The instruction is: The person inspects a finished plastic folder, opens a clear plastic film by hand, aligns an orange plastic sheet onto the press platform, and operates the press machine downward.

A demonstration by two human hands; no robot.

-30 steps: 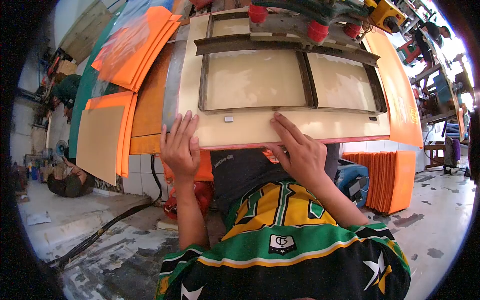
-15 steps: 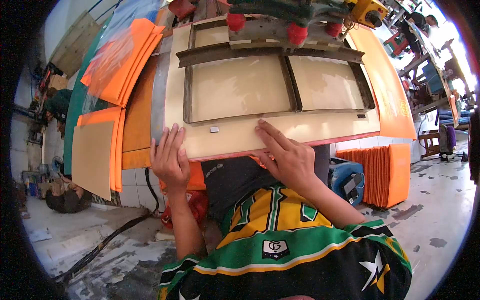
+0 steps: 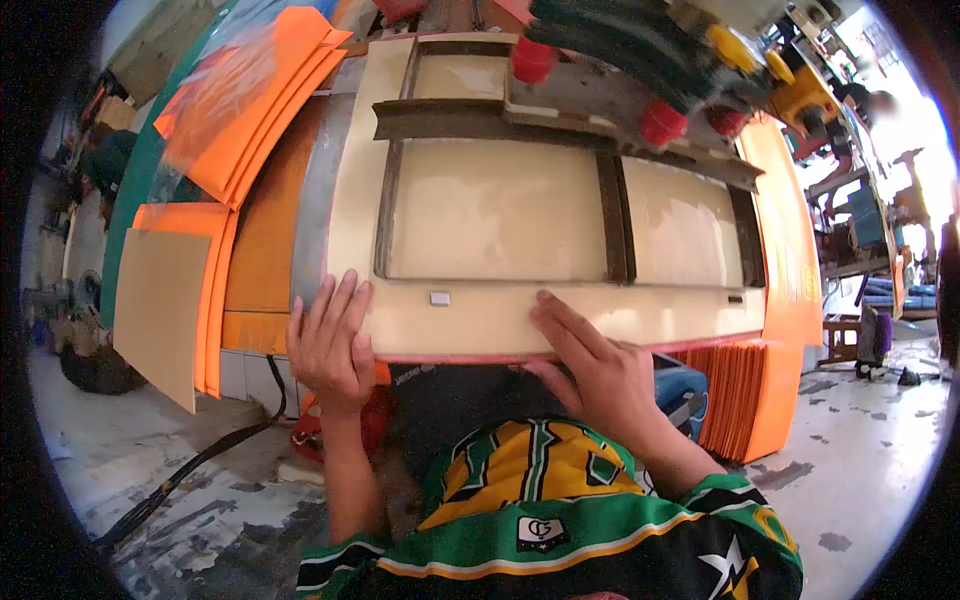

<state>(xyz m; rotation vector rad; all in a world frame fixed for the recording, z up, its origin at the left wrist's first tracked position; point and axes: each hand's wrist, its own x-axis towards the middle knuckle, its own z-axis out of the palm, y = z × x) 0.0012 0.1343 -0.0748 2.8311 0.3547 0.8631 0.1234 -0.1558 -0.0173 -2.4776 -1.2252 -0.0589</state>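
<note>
The work looks to be at a midway point, judging from how things lie: the cream board (image 3: pixel 480 330) is set on the counter (image 3: pixel 265 265), and the dark metal frame (image 3: pixel 615 215) rests on it, partly hidden by the machine's long bar (image 3: pixel 440 122). A grey block (image 3: pixel 440 299) and a dark block (image 3: pixel 736 300) sit on the board's near margin. The left hand (image 3: pixel 335 345) lies at the board's near-left corner, fingers straight and almost side by side, closed round nothing. The right hand (image 3: pixel 600 365) has two fingertips on the board close to the frame, its thumb spread apart near the edge; whether the thumb presses there cannot be told. Loose orange sheets (image 3: pixel 255 120) lie to the left and an orange stack (image 3: pixel 740 400) stands low on the right, but which are finished and which remain is unclear.
</note>
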